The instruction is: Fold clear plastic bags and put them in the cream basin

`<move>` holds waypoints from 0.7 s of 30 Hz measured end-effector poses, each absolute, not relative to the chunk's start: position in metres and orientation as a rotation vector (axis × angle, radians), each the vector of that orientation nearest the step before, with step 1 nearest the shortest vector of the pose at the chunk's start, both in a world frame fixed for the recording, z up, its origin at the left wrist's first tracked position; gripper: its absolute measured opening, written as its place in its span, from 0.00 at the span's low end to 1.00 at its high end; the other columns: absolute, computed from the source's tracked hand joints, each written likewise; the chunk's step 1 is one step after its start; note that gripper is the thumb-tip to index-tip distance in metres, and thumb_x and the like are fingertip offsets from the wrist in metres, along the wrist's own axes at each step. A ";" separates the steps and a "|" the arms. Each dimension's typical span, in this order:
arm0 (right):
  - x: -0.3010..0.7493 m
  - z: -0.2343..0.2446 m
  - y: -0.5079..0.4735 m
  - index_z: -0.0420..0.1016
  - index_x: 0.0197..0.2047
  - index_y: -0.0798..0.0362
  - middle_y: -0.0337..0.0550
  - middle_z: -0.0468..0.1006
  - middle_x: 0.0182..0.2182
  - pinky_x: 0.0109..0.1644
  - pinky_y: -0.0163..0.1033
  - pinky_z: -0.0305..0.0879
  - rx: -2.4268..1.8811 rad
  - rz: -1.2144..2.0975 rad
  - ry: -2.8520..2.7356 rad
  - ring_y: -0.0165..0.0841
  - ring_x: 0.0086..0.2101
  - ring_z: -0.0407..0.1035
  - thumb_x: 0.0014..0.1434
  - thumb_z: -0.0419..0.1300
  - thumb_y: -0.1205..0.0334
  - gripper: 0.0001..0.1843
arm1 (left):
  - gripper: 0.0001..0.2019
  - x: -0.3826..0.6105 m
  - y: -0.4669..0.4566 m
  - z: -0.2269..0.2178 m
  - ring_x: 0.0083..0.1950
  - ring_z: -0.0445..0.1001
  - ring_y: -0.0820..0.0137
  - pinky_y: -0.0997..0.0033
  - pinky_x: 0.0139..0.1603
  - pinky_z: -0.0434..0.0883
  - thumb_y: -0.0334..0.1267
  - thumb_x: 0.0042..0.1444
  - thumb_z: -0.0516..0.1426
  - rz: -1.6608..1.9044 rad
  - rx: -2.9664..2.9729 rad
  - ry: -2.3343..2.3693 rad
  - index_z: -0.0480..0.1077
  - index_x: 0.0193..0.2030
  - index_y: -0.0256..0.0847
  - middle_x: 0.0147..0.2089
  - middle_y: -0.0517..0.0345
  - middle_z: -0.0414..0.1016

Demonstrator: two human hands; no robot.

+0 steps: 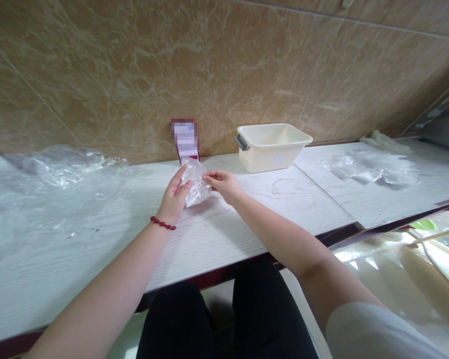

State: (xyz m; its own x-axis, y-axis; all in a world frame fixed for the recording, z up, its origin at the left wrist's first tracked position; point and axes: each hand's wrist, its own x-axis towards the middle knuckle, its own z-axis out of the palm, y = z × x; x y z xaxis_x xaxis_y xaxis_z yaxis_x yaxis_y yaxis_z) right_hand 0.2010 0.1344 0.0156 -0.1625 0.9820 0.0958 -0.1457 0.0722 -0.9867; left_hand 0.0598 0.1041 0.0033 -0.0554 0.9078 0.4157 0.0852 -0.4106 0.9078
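Observation:
A small clear plastic bag [197, 183] sits crumpled between my hands, just above the white wood-grain tabletop [97, 259]. My left hand [175, 195], with a red bead bracelet [163, 223] on its wrist, holds the bag's left side between thumb and fingers. My right hand [224, 184] pinches the bag's right edge with its fingertips. Behind the bag, a red-edged card [185, 137] with a blurred label leans against the wall. What the bag contains, if anything, cannot be made out.
A cream plastic tub [271, 147] with a grey handle stands against the wall. Loose clear plastic sheets lie at the left [63, 172] and right [370, 167]. A pale cloth [385, 142] lies at the back right. The tabletop ends in a dark red front edge [336, 237] above my black-trousered knees [228, 314].

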 end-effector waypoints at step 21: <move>0.203 0.017 0.135 0.62 0.27 0.54 0.30 0.64 0.19 0.22 0.26 0.55 -0.929 1.481 -1.180 0.19 0.19 0.58 0.39 0.61 0.59 0.13 | 0.23 0.061 0.107 -0.001 0.37 0.71 0.69 0.65 0.41 0.67 0.42 0.44 0.57 1.288 1.418 1.061 0.65 0.49 0.38 0.40 0.52 0.72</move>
State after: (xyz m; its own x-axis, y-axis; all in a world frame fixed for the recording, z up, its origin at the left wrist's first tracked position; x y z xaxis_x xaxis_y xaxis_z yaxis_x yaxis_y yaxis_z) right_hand 0.2026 0.1345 0.0167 -0.2195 0.9755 0.0124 -0.2299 -0.0393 -0.9724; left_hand 0.0606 0.1071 -0.0012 0.0823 0.9748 0.2075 0.0170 -0.2096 0.9776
